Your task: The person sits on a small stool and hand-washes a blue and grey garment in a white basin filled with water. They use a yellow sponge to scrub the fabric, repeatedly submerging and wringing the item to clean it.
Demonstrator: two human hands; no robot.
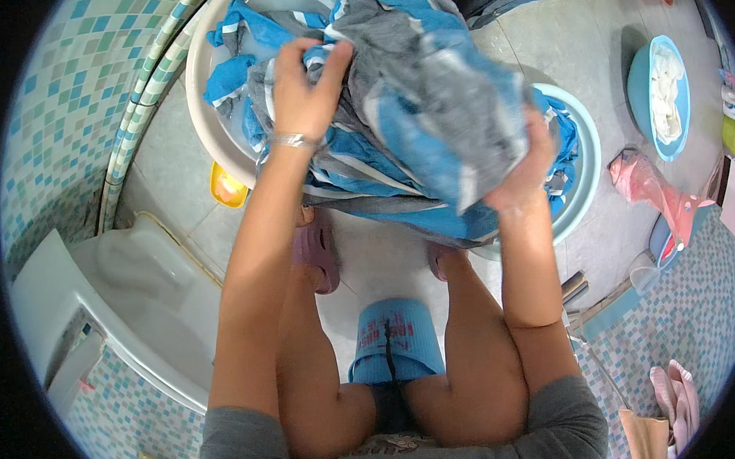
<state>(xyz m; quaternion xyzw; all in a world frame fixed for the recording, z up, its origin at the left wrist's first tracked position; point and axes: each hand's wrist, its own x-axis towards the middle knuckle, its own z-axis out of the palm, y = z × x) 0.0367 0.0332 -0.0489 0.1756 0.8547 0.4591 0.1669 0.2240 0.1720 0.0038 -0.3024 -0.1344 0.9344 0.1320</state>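
A large wet-looking cloth (428, 106), patterned in blue, grey and white, spreads from a white basin (198, 98) toward the right. My left hand (308, 94), with a bracelet at its wrist, grips a fold of it over the basin. Farther right, my right hand (529, 163) is closed on a bunched part of the same cloth, partly blurred by motion. Beneath that bunch stands a pale blue basin (589, 157) with more blue fabric in it. The lower edge of the cloth hangs between the two basins, above my feet.
An upturned blue bucket (395, 338) is between my legs. A yellow scoop (227, 186) lies beside the white basin. At right are a blue basin (636, 91) with white cloth and a pink plastic bag (653, 191). A white squat toilet (142, 278) is at left.
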